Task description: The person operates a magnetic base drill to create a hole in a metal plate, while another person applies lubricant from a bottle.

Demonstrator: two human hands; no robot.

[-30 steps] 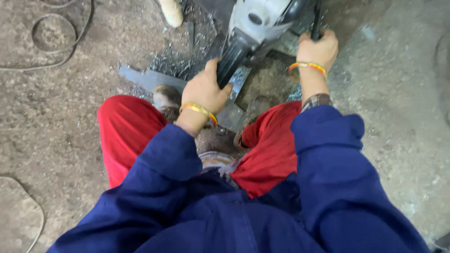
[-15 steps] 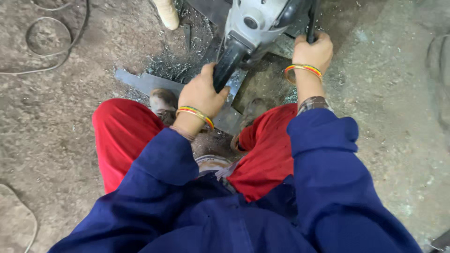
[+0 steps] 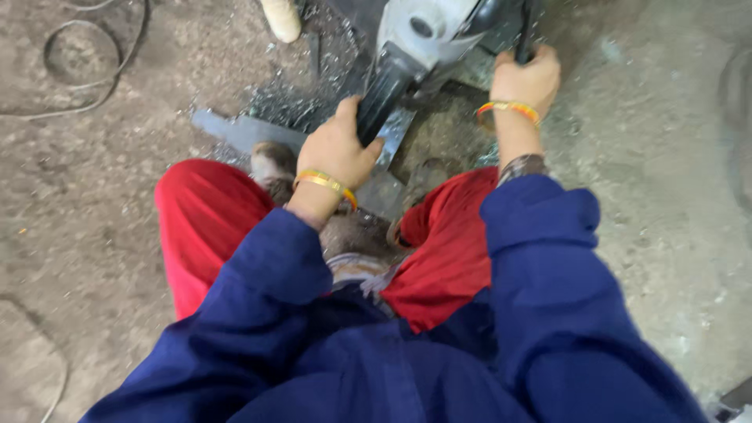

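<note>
I squat over a flat grey metal strip that lies on the dirt floor. My left hand grips the black rear handle of a large grey angle grinder. My right hand is closed around the grinder's black side handle at the top right. The grinder's head points away from me and its disc is cut off by the frame's upper edge. Both wrists wear yellow bangles. My shoes rest on the strip, between my red trouser legs.
Metal shavings are scattered around the strip. A thin cable loop lies on the ground at the upper left. Another person's light shoe stands at the top edge, close to the grinder. Rough concrete stretches to the right.
The grinder and both hands have shifted slightly to the right and up in view. My grip on both handles is unchanged.
</note>
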